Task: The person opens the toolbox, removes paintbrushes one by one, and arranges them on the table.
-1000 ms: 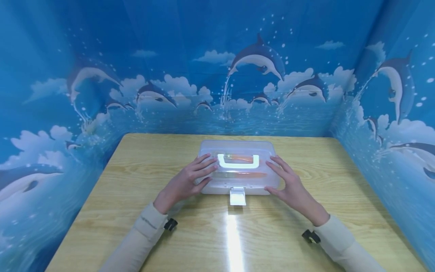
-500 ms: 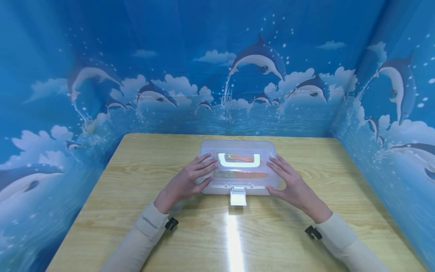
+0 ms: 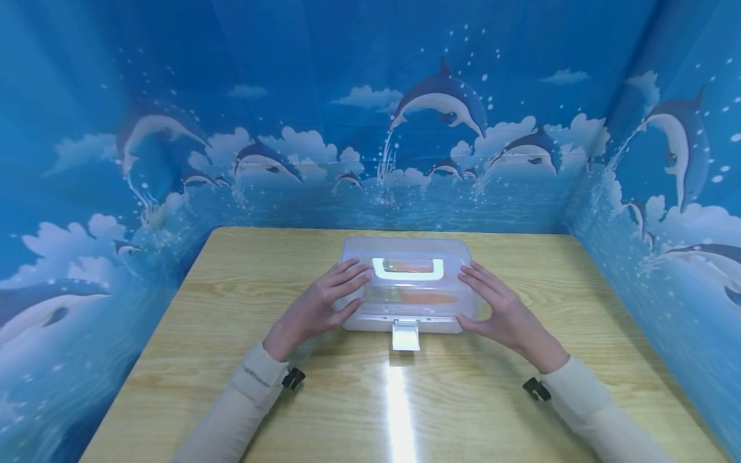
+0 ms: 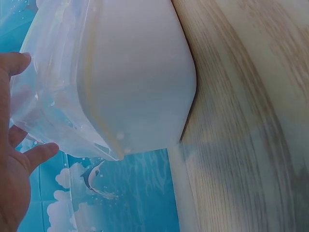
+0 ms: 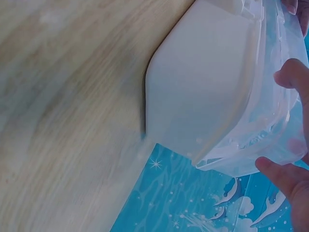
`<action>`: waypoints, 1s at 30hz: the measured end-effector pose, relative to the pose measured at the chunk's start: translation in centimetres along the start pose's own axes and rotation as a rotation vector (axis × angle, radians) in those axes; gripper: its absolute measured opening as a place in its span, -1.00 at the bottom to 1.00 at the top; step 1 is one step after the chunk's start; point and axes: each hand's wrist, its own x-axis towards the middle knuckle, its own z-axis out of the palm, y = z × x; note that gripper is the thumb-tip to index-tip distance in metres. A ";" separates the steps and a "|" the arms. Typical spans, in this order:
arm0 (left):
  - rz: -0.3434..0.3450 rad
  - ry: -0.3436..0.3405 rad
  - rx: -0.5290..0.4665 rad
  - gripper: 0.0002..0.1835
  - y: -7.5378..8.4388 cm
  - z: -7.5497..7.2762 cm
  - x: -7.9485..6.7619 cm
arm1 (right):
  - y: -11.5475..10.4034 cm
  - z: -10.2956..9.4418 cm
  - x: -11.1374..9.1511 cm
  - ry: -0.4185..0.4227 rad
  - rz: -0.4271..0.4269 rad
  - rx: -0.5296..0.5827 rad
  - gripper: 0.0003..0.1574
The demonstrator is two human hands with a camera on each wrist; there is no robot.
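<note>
A translucent plastic storage box point(image 3: 353, 325) sits on the table with its lid point(image 3: 405, 245) over it. A white carrying handle point(image 3: 407, 275) lies on the lid, and the front latch point(image 3: 405, 335) sticks out towards me. Orange shapes point(image 3: 428, 298) show through the plastic, too blurred to name. My left hand point(image 3: 318, 302) touches the lid's left part, fingers spread and nearly straight. At the right end my right hand point(image 3: 500, 308) lies likewise, its thumb by the front corner. Both wrist views show fingertips on the lid point(image 4: 53, 101), above the box's lower wall point(image 5: 203, 77).
The wooden table point(image 3: 260, 257) carries a bright strip of reflected light in front of the box. Blue dolphin-print curtains point(image 3: 301, 77) stand along the back and both sides of the table.
The lid's handle has shifted slightly towards the back. My right hand has moved a little to the right along the box, while the left hand stays almost in place.
</note>
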 end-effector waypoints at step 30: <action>-0.004 0.037 0.136 -0.44 1.2 -1.8 -2.8 | 1.5 -1.1 2.1 0.083 -0.140 -0.029 -0.16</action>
